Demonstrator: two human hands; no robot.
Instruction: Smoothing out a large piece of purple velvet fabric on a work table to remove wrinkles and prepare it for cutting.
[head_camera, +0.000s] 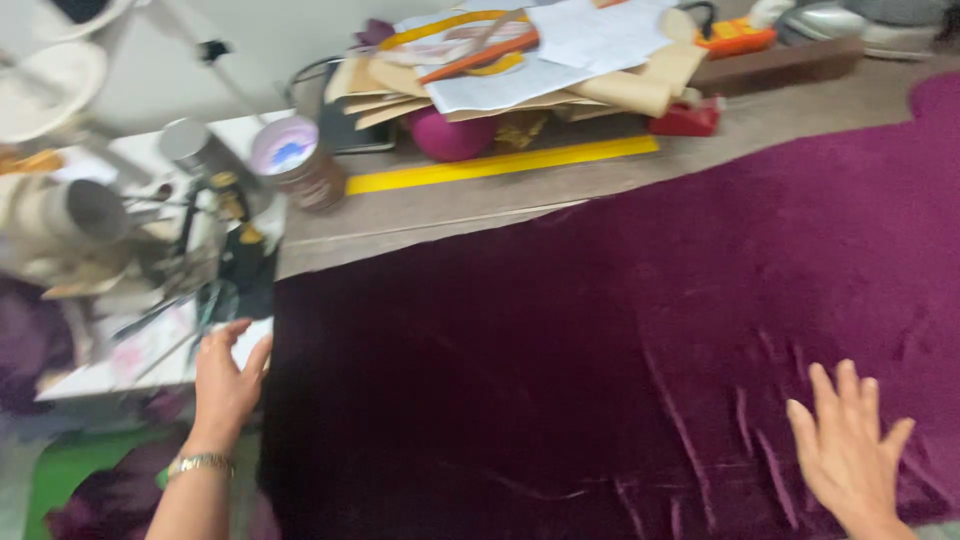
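Cloth: deep purple velvet cloth (600, 350) spreads over most of the tabletop (420, 215), from its left edge out past the right border of the view; shallow creases run through it near the lower right.
Left hand: left hand (225, 375) is open, fingers spread, the palm against the cloth's left edge where it drops off the tabletop; it grips nothing. A gold wristwatch (200, 463) sits on that wrist.
Right hand: right hand (848, 450) lies flat and open on the cloth at the lower right, fingers fanned, just beside the creases; it holds nothing.
Bare strip: a band of grey-brown tabletop shows beyond the cloth's far edge, with a long yellow ruler (500, 163) lying on it.
Far clutter: a heap of brown paper patterns and white sheets (520, 60) is stacked behind the ruler, with a magenta ball-like thing (450, 135) tucked under it and a small red object (685, 118) to its right.
Left clutter: a round tin with a pale lid (298, 160) stands at the tabletop's far left corner; beyond it a side surface is crowded with a silver can (190, 145), a roll (70, 210) and blurred tools (180, 300) too smeared to name.
In the way: nothing lies on the cloth between the two hands; the clutter keeps to the far and left margins.
Below: a green patch (80, 470) shows under the left arm.
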